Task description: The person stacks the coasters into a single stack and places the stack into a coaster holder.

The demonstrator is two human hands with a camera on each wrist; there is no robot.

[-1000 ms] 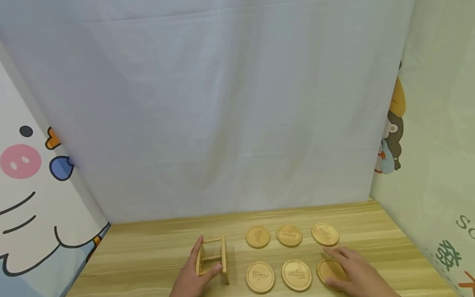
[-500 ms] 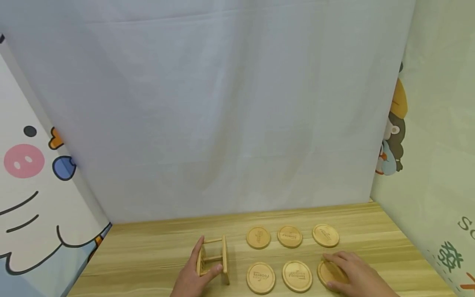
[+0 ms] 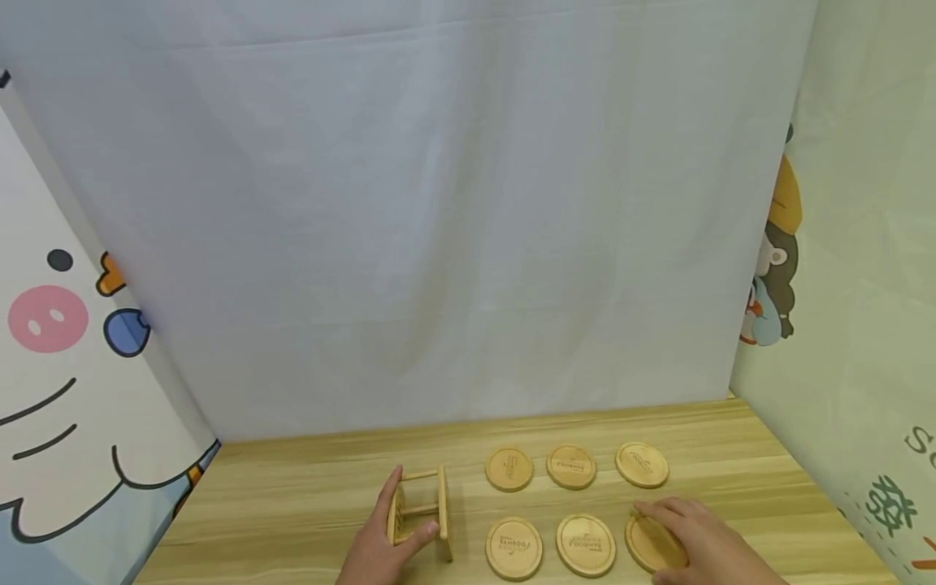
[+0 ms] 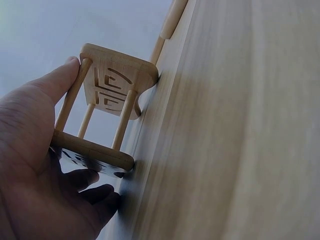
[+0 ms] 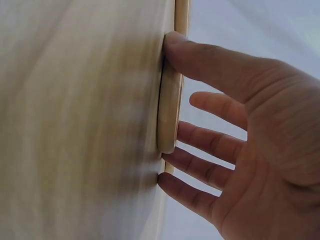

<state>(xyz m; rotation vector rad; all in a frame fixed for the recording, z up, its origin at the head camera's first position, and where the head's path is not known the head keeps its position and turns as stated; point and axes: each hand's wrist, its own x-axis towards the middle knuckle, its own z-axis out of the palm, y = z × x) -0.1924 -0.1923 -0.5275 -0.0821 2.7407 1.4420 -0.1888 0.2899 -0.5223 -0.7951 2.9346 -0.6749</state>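
My left hand [image 3: 374, 546] holds a small wooden coaster rack [image 3: 444, 524] upright on the table, fingers along its left panel and thumb at the right one. In the left wrist view, the rack [image 4: 117, 64] shows two panels joined by thin dowels, with cut-out slots. At the front right, my right hand [image 3: 705, 540] spans a round wooden coaster [image 3: 649, 544] lying on the table. The right wrist view has the thumb against one edge of that coaster [image 5: 169, 117] and fingertips around its opposite side. Part of the coaster is hidden under the hand.
More round coasters lie flat: a back row of three, with a left one [image 3: 509, 469], a middle one [image 3: 571, 466] and a right one [image 3: 642, 465], and two in front [image 3: 514, 548] [image 3: 586, 544]. A pale curtain [image 3: 468, 244] hangs behind the wooden table [image 3: 307, 504].
My right hand has shifted slightly towards me, its thumb sliding from the coaster's top to its near edge. The left hand and rack stay put.
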